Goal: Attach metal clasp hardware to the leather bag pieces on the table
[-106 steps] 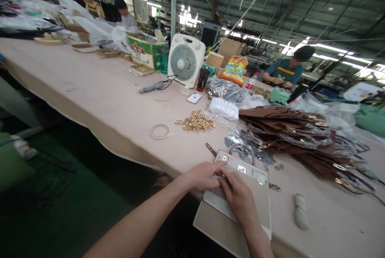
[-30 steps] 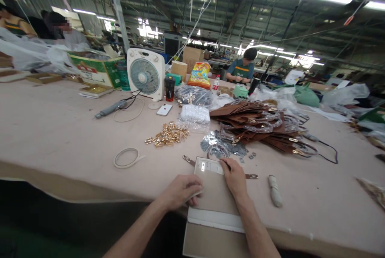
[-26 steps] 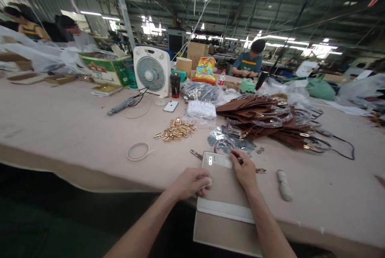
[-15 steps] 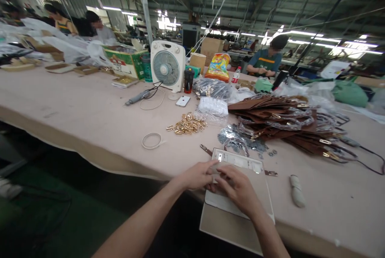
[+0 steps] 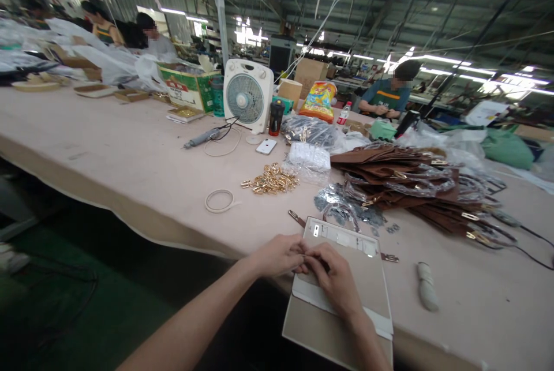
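A beige bag piece [image 5: 367, 270] with white edges lies at the table's front edge, its lower part hanging over. Metal fittings and rectangular slots line its top end. A brown strap with a gold fitting [image 5: 296, 218] juts out on its left, a similar brown strap [image 5: 390, 257] on its right. Over the piece's left side, my left hand [image 5: 282, 255] and my right hand [image 5: 335, 273] meet, fingertips pinched together. Whatever is between the fingers is too small or hidden to name. Behind the piece lies a heap of thin grey metal plates [image 5: 331, 197].
Gold metal fittings [image 5: 272, 179] are piled left of the plates, near a tape roll [image 5: 219, 201]. Brown bag pieces [image 5: 402, 180] are stacked at right, a wrapped grey bundle [image 5: 427, 286] in front. Farther back stand a fan [image 5: 246, 97], phone [image 5: 266, 146] and corded tool [image 5: 202, 138]. A co-worker [image 5: 389, 94] sits opposite.
My right hand's fingers, spread a little before, have closed in against my left hand's fingertips. The bag piece has shifted slightly toward me. The camera view has turned a little.
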{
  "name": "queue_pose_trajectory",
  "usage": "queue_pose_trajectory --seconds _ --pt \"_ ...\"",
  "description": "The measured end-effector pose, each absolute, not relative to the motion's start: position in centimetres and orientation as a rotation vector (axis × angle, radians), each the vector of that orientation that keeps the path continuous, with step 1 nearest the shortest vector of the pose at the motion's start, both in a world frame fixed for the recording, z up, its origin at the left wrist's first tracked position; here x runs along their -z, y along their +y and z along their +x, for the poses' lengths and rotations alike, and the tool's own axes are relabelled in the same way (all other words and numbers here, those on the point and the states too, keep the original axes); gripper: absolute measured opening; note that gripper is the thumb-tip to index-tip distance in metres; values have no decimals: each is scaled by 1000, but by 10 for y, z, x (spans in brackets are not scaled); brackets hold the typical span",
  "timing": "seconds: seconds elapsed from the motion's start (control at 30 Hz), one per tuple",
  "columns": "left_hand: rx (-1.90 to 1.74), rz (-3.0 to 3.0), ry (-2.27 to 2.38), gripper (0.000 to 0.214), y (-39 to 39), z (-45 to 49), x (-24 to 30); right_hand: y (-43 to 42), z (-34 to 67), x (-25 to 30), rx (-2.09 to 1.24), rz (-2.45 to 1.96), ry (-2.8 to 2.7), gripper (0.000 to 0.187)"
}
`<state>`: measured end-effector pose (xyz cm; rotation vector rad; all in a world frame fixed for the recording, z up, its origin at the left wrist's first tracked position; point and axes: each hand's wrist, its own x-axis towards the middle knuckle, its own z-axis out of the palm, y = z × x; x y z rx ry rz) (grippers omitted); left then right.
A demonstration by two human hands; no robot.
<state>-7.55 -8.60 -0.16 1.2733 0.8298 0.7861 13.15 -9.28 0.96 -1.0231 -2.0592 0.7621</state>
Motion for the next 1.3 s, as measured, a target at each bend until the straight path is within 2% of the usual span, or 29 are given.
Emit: queue_pose_trajectory --seconds 0.67,0.87,0.97,1.07,1.13,1.3 --pt "-685 1358 943 30 -86 -80 -9 -94 133 -11 -805 -1057 -2043 23" --pt "-693 1184 887 42 -79 -80 -9 -100 132 -3 -637 -921 -2084 17" --pt "-776 1103 889 48 -75 -81 -3 -109 132 0 -683 -831 -2107 17" --pt "-814 1158 896 43 -76 -80 2 -105 138 -3 -749 -865 -1971 15" --pt "-788 1277 905 35 -81 -78 2 -90 146 -7 -681 -982 -1823 14" --pt "-765 1453 916 21 -90 -76 -3 -39 155 -16 -564 -1200 -1789 23"
